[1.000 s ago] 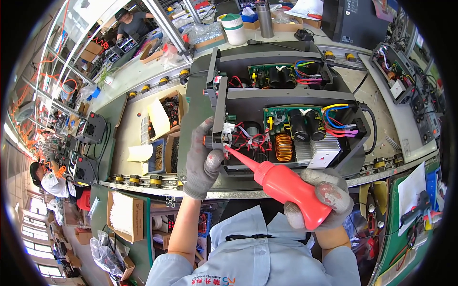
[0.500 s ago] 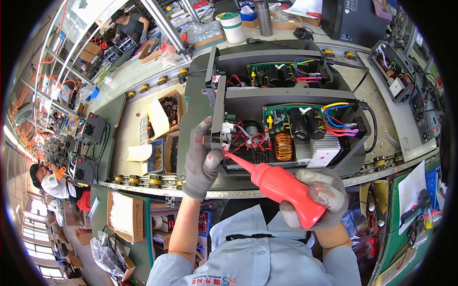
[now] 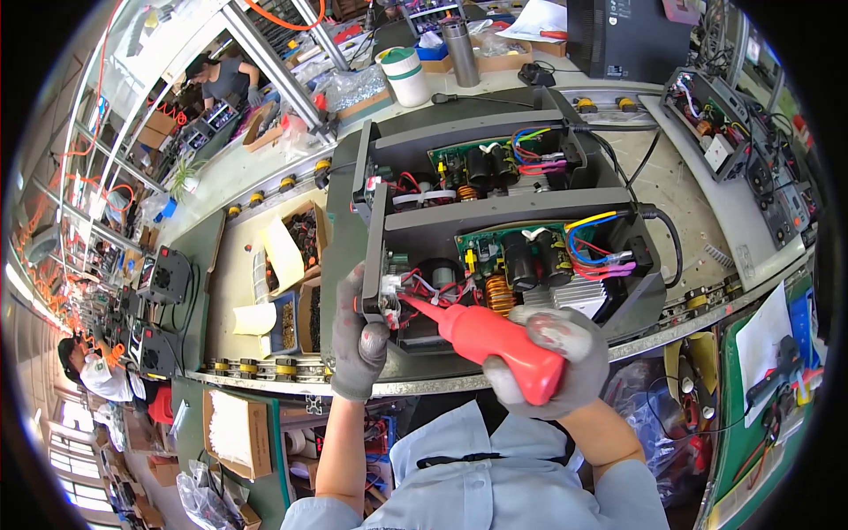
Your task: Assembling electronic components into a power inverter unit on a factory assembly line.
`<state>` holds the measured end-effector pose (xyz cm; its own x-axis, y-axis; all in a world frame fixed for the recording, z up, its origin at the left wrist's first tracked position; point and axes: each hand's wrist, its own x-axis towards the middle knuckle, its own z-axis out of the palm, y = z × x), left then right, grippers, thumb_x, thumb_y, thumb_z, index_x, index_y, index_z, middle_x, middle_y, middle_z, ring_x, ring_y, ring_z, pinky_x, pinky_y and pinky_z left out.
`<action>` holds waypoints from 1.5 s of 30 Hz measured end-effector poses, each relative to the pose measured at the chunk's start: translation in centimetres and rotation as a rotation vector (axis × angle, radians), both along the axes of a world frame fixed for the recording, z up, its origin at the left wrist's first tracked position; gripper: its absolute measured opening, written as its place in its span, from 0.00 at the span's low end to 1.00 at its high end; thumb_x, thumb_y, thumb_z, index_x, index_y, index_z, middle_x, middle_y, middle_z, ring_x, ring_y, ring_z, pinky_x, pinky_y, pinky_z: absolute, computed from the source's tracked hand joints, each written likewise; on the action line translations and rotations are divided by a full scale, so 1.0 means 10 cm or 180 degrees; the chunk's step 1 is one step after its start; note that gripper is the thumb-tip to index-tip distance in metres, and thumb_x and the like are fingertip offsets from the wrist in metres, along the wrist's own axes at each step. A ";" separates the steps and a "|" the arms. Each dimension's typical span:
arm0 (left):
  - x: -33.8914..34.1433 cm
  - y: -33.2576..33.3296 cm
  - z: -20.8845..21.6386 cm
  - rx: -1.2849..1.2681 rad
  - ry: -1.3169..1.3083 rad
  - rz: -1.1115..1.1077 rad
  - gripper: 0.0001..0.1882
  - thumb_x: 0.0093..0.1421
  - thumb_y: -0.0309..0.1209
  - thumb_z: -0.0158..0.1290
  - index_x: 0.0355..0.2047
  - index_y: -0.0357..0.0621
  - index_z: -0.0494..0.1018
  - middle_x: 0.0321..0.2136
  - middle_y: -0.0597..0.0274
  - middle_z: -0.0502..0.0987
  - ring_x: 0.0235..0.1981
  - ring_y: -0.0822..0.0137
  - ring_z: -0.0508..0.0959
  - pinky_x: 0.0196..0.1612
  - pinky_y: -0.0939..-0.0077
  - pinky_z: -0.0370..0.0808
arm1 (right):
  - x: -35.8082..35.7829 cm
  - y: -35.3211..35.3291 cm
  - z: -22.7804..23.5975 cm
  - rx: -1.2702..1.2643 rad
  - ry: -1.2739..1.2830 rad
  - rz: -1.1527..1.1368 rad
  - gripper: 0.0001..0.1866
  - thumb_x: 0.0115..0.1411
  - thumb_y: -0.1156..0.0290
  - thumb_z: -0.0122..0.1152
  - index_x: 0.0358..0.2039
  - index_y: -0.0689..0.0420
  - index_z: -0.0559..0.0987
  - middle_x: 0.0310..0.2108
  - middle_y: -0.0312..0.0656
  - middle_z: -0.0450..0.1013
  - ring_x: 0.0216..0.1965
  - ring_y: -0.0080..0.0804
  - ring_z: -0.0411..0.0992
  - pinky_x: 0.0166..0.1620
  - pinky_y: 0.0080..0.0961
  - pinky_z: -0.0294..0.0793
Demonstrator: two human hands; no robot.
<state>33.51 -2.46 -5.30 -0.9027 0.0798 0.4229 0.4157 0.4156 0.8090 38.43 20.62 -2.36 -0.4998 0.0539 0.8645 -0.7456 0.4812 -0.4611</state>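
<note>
My gloved right hand [image 3: 579, 362] is wrapped round a red squeeze bottle [image 3: 495, 340], which tilts with its long thin nozzle pointing to the upper left. The nozzle tip reaches the wires and small parts just inside the left end panel [image 3: 375, 256] of the nearer open power unit [image 3: 512, 212]. My gloved left hand [image 3: 360, 353] grips that panel at its lower corner, fingers on its outer side and thumb toward me. Inside the unit are a green circuit board, black capacitors, a copper coil [image 3: 499, 294] and a silver heat sink. A second open unit [image 3: 477, 132] stands behind it.
Rollers [image 3: 287, 367] line both sides of the conveyor. Boxes of small parts [image 3: 288, 325] sit to the left. Another open unit [image 3: 720, 128] stands at the right. A white tub [image 3: 406, 78] and a steel flask [image 3: 460, 53] stand at the back. Co-workers are farther left.
The units and both hands appear lower and farther left in the picture. The bottle's nozzle remains at the wires by the left panel, and both hands keep their hold.
</note>
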 end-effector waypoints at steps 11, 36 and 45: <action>-0.01 -0.09 -0.12 0.0155 -0.0175 -0.0167 0.46 0.53 0.66 0.44 0.57 0.39 0.58 0.48 0.51 0.68 0.50 0.59 0.70 0.52 0.69 0.65 | -0.14 -0.13 -0.01 0.0358 0.0270 -0.0328 0.29 0.38 0.66 0.72 0.40 0.57 0.67 0.26 0.45 0.75 0.22 0.38 0.73 0.25 0.27 0.73; 0.00 -0.14 -0.35 -0.0062 0.0192 -0.0202 0.51 0.49 0.73 0.39 0.59 0.42 0.54 0.49 0.52 0.65 0.50 0.58 0.70 0.51 0.66 0.66 | 0.18 0.06 0.24 0.0037 -0.0014 0.0159 0.32 0.35 0.66 0.74 0.41 0.55 0.67 0.30 0.42 0.73 0.23 0.31 0.73 0.25 0.26 0.70; -0.01 -0.12 -0.42 0.0307 0.0481 -0.0228 0.44 0.52 0.65 0.48 0.57 0.42 0.60 0.38 0.55 0.66 0.39 0.60 0.74 0.42 0.67 0.71 | 0.18 0.03 0.25 0.0100 -0.0283 0.0300 0.37 0.33 0.66 0.76 0.45 0.50 0.66 0.32 0.41 0.75 0.28 0.34 0.75 0.31 0.30 0.74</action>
<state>33.42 -3.64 -9.50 -0.8218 0.0940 0.5620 0.5612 0.3041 0.7698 40.21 20.90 0.10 -0.5762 -0.0233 0.8170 -0.7449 0.4263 -0.5132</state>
